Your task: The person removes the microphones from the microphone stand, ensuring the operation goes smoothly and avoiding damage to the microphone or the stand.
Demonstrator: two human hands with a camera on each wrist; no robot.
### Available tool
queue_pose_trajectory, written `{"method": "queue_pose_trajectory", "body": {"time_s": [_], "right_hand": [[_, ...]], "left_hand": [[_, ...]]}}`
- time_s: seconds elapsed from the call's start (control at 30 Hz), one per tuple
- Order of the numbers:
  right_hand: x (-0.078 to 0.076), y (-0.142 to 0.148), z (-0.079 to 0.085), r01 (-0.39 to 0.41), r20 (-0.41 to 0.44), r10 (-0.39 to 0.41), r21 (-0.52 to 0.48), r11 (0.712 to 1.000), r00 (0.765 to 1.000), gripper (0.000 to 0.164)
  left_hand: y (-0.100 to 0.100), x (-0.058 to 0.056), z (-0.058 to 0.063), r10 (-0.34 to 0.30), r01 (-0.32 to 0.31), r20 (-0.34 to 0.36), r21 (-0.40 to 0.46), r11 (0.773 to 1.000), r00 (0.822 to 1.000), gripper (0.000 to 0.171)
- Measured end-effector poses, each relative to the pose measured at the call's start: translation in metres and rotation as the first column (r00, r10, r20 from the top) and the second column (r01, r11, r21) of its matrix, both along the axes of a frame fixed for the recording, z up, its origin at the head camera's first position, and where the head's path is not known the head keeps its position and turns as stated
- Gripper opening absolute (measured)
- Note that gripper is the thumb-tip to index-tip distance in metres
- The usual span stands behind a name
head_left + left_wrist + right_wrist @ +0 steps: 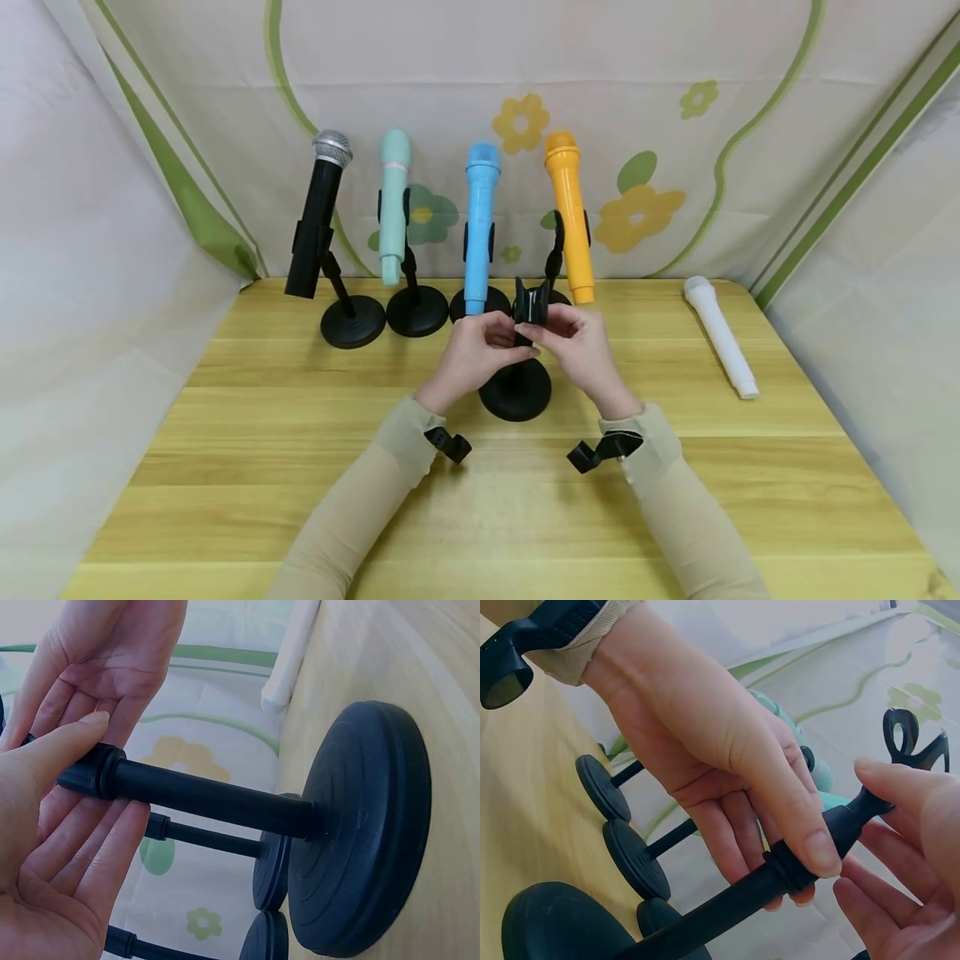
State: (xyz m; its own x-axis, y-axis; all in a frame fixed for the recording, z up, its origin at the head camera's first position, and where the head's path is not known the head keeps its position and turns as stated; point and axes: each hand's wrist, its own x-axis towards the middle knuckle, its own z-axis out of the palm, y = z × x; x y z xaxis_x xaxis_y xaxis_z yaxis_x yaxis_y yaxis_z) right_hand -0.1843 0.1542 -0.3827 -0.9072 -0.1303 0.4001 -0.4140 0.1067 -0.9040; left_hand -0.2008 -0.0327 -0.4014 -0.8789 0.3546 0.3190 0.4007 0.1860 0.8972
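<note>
A black microphone stand point(516, 398) stands upright on its round base at the middle of the table, its clip point(531, 305) holding no microphone. My left hand point(472, 354) pinches the stand's collar point(94, 771) at the top of the pole, thumb on one side and fingers on the other. Just below the clip, my right hand point(583, 350) pinches the neck point(866, 806) of the stand. Behind the hands, a blue microphone point(482, 225) and an orange microphone point(570, 217) rest in stands of the same kind.
At the left, a black microphone point(318, 208) and a mint green microphone point(393, 204) tilt in their stands. A white microphone point(722, 337) lies on the wooden table point(300, 467) at the right. A flowered curtain point(600, 50) hangs behind the table.
</note>
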Motion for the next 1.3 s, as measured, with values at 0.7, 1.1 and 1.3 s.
{"method": "queue_pose_trajectory", "body": {"time_s": [0.7,1.1,1.3], "right_hand": [[0.014,0.009,-0.001,-0.034,0.091,0.036,-0.024,0.999,0.995,0.038],[0.019,0.020,-0.007,-0.050,0.127,0.053,-0.021,0.999,0.990,0.041],[0.019,0.026,-0.013,-0.049,0.137,0.051,-0.017,0.999,0.989,0.041]], "left_hand": [[-0.001,0.010,-0.008,0.072,-0.064,-0.131,0.064,0.996,0.989,0.025],[-0.031,0.018,-0.009,0.144,-0.127,-0.184,0.102,0.987,0.972,0.027],[-0.053,0.023,-0.009,0.205,-0.189,-0.189,0.102,0.977,0.960,0.028]]}}
